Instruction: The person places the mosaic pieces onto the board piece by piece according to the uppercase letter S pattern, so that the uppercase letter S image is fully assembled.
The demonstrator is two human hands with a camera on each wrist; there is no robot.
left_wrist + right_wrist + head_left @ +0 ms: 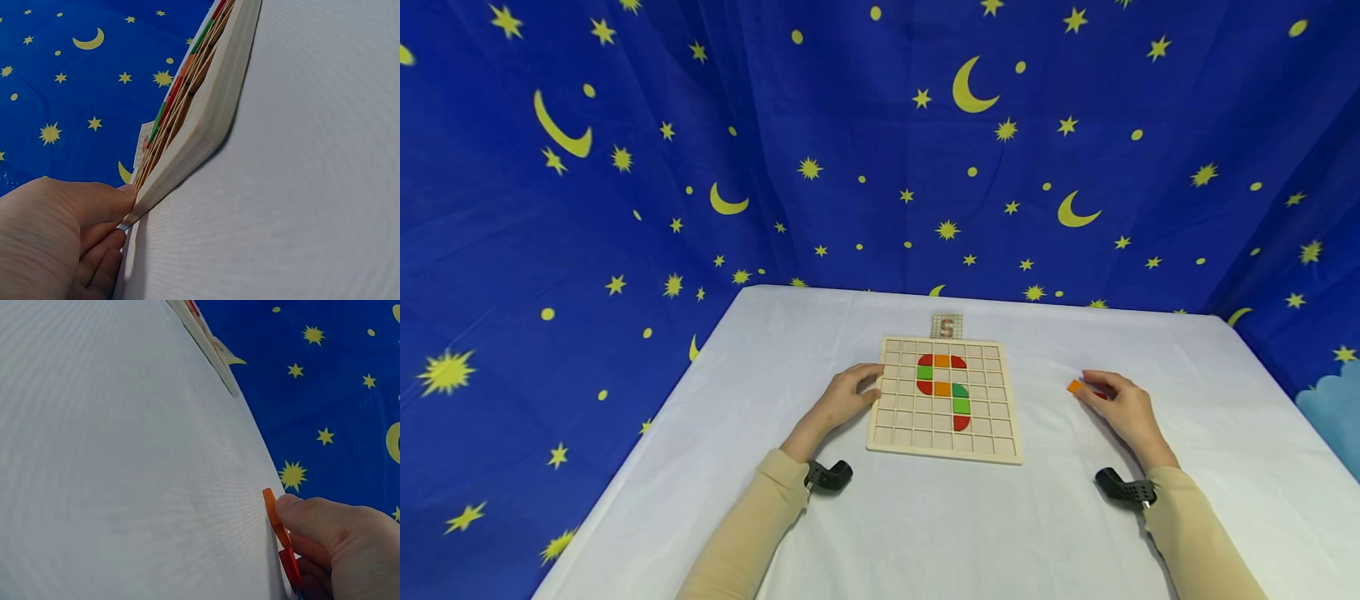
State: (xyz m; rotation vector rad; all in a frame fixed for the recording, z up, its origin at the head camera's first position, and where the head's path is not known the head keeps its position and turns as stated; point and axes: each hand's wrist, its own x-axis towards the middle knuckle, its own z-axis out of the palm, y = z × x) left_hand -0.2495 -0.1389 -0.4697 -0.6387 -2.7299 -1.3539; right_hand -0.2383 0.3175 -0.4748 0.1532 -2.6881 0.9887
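In the head view a wooden grid board lies flat, with red, orange and green tiles set in an S shape. My left hand is at the board's left edge. In the left wrist view its thumb meets the rim, with the fingers beside it. To the right of the board, my right hand pinches an orange square tile. Beneath that hand a red tile shows just below the orange one in the right wrist view, partly hidden by the fingers; I cannot tell if it is held.
A small pattern card with an S on a grid touches or nearly touches the board's far edge. White cloth covers the table. Behind it hangs a blue curtain with yellow stars and moons.
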